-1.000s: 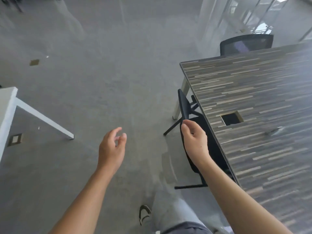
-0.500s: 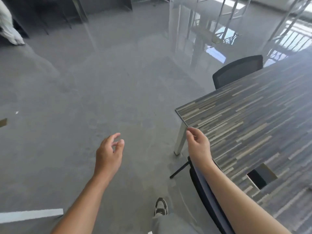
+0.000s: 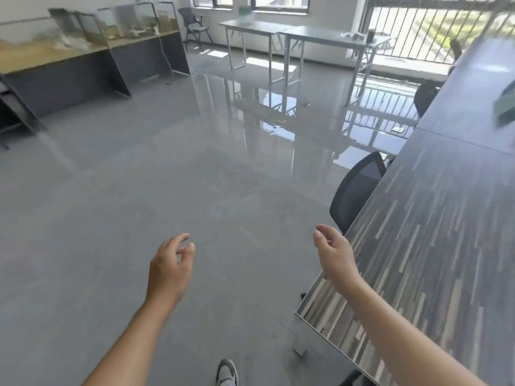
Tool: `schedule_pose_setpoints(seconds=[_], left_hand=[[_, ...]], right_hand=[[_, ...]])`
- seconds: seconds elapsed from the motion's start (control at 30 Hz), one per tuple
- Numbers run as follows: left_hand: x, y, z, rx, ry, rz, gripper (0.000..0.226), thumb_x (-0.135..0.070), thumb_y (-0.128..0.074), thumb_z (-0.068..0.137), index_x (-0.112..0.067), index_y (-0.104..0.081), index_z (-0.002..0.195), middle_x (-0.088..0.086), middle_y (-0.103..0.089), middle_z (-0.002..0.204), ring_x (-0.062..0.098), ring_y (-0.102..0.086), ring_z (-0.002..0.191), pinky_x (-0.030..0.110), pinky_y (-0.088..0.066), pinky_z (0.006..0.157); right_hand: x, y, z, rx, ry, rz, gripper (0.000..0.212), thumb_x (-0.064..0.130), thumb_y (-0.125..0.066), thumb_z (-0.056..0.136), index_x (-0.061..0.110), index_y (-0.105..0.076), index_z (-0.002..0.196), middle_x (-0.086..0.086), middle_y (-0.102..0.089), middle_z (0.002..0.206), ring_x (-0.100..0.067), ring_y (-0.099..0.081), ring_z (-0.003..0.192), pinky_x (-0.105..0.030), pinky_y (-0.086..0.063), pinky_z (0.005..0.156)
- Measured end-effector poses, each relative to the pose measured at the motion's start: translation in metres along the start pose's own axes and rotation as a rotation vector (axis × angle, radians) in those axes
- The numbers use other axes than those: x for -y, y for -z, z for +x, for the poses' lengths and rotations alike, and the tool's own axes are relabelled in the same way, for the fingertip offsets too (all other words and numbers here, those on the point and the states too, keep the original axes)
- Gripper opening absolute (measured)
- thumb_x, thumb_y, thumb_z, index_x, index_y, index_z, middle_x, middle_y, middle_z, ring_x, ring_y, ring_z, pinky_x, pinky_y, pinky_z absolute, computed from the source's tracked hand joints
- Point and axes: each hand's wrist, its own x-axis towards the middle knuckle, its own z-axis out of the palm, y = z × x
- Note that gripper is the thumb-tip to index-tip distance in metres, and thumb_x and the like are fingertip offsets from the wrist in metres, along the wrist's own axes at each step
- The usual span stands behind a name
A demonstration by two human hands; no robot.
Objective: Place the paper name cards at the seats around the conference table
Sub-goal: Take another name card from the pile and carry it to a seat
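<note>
The long conference table (image 3: 434,246) with a striped grey-brown top runs along the right side. A black mesh chair (image 3: 355,192) is tucked against its left edge, and a second dark chair (image 3: 425,97) stands farther back. A greenish folded card (image 3: 505,108) lies on the table's far part, blurred. My left hand (image 3: 170,270) hangs over the floor with loosely curled fingers, holding nothing. My right hand (image 3: 334,253) hovers beside the table's near left edge, fingers apart and empty.
Grey glossy floor (image 3: 195,190) spreads ahead. Two light tables (image 3: 303,33) stand by the windows at the back, with a folding chair (image 3: 195,23) to their left. Wooden-topped desks (image 3: 69,55) carrying glass boxes line the left wall. My shoe (image 3: 227,371) shows at the bottom.
My right hand has come off the near chair's backrest and now hovers free. The view has swung up and forward along the table, bringing the room's far side into sight.
</note>
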Motion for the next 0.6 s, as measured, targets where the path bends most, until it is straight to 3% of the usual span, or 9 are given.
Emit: schedule_pose_setpoints(seconds=[0.1,0.27,0.6], left_hand=[[-0.021,-0.015,0.084,0.088,-0.056,-0.058,0.029,-0.029,-0.056,0.099,-0.020,-0.063,0.126,0.005,-0.064,0.125,0.014,-0.060,0.100,0.031,-0.045,0.088],[-0.079,-0.061,0.210,0.231,-0.139,-0.116,0.032,-0.029,-0.055,0.100,-0.018,-0.062,0.129,0.010,-0.065,0.128,0.017,-0.060,0.103,0.030,-0.042,0.089],[-0.193,-0.226,0.397,0.489,-0.293,-0.171,0.038,-0.030,-0.052,0.101,-0.019,-0.056,0.137,0.004,-0.062,0.135,0.011,-0.054,0.109,0.027,-0.038,0.093]], right_hand=[[0.021,-0.008,0.048,-0.108,-0.028,-0.001,0.033,0.035,-0.052,0.101,0.022,-0.063,0.129,0.008,-0.067,0.114,-0.010,-0.062,0.107,-0.026,-0.042,0.085],[0.050,-0.009,0.125,-0.265,-0.071,-0.002,0.034,0.040,-0.050,0.100,0.023,-0.063,0.127,0.014,-0.066,0.113,-0.009,-0.061,0.110,-0.032,-0.047,0.094],[0.049,0.018,0.301,-0.575,-0.130,0.074,0.029,0.039,-0.048,0.102,0.028,-0.062,0.124,0.011,-0.067,0.113,-0.014,-0.063,0.110,-0.040,-0.050,0.100]])
